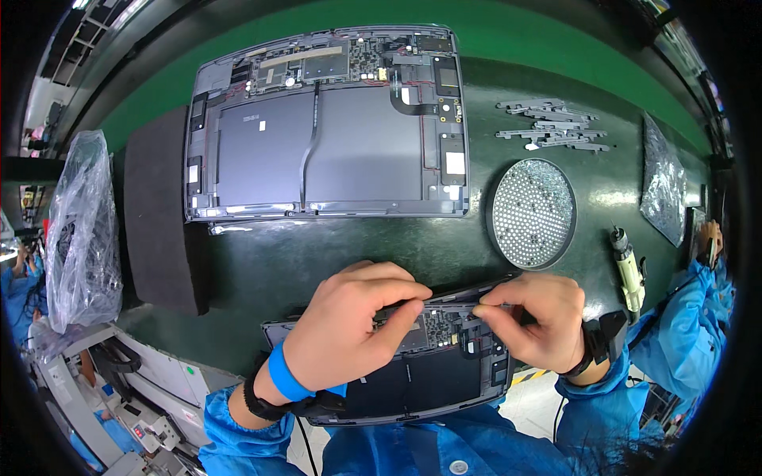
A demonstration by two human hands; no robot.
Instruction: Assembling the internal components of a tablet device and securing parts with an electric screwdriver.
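Over the near opened tablet (432, 385), my left hand (345, 325) pinches the left part of a thin dark grey strip (452, 302) between thumb and forefinger. On its other end close the thumb and forefinger of my right hand (544, 317). The strip lies along the tablet's far edge, above its circuit board; whether it is seated there I cannot tell. My left hand and wrist cover the tablet's left part. The tablet rests at the bench's near edge, close to my body, with black battery cells showing.
Beyond lies a second opened tablet (365, 159), beside a dark foam block (161, 214) and a clear plastic bag (83, 238). To the right are several loose grey strips (556, 125), a round dish (533, 214) of small screws, an electric screwdriver (629, 274) and another plastic bag (663, 178).
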